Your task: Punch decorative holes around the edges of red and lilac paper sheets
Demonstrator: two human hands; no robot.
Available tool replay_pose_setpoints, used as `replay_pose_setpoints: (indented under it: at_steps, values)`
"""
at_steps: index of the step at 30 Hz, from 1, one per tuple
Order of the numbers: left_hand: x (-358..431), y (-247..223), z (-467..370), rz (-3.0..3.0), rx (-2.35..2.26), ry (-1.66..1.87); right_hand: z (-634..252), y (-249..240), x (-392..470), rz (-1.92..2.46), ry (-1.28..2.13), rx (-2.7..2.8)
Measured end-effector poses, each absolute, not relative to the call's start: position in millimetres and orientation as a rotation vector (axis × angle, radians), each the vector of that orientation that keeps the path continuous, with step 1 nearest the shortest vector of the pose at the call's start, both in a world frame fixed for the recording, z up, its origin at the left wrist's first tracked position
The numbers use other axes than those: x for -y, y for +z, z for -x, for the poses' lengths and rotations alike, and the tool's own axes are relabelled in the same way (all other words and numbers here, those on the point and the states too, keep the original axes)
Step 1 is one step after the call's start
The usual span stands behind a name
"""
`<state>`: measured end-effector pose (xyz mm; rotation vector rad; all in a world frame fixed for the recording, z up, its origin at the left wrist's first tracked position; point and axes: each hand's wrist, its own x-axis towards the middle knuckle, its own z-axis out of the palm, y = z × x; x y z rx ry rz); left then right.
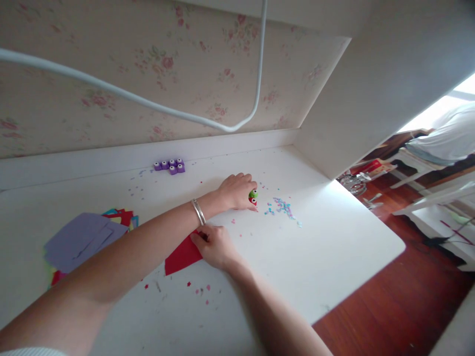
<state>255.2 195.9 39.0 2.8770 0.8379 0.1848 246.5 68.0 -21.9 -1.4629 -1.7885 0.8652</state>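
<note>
My left hand (pixel 237 190), a silver bracelet (pixel 198 212) on its wrist, reaches across the white table. Its fingers curl round small craft punches: a green one (pixel 253 193) and a red one (pixel 253 201) show at the fingertips, partly covered by the hand. Below that wrist, my right hand (pixel 217 244) is closed on the edge of a sheet of red paper (pixel 181 257), thumb on top. The left forearm hides part of the sheet. Pink and blue paper confetti (pixel 285 207) lies to the right of my left hand.
Several purple craft punches (pixel 170 166) stand near the back wall. A stack of coloured paper, purple sheet (pixel 83 240) on top, lies at the left. A white cable (pixel 148 103) hangs across the front. The table's right edge (pixel 365 287) drops to a red-brown floor.
</note>
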Motion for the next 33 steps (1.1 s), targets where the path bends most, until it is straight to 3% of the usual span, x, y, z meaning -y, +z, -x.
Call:
replay_pose_setpoints:
  at_steps: [33]
  values:
    - [-208, 32, -287, -2.746, -1.195, 0.258, -249, -21, -68, 1.466, 0.902, 1.770]
